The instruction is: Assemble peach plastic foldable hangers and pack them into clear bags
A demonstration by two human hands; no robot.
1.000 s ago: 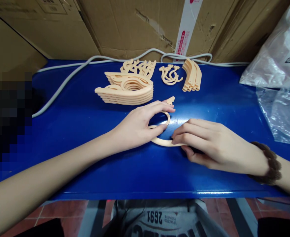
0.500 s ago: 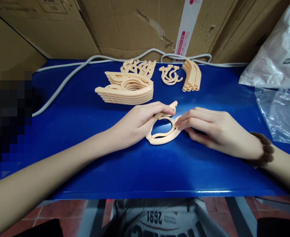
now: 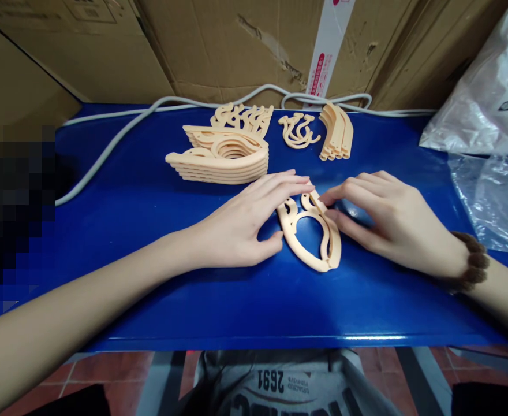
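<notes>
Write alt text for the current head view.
A person's left hand lies over the far end of a looped beige piece while the right hand touches its right side, on a blue table. Farther back are stacked beige pieces, hooks and curved bars, before cardboard.

Overall I get moderate indoor light. Soft glare shines off the blue surface (image 3: 236,312) beside the right hand (image 3: 379,222), shadow darkens beneath the left forearm (image 3: 107,297), the upper left stays dim, and blocky pixels (image 3: 14,219) mask the left edge.
</notes>
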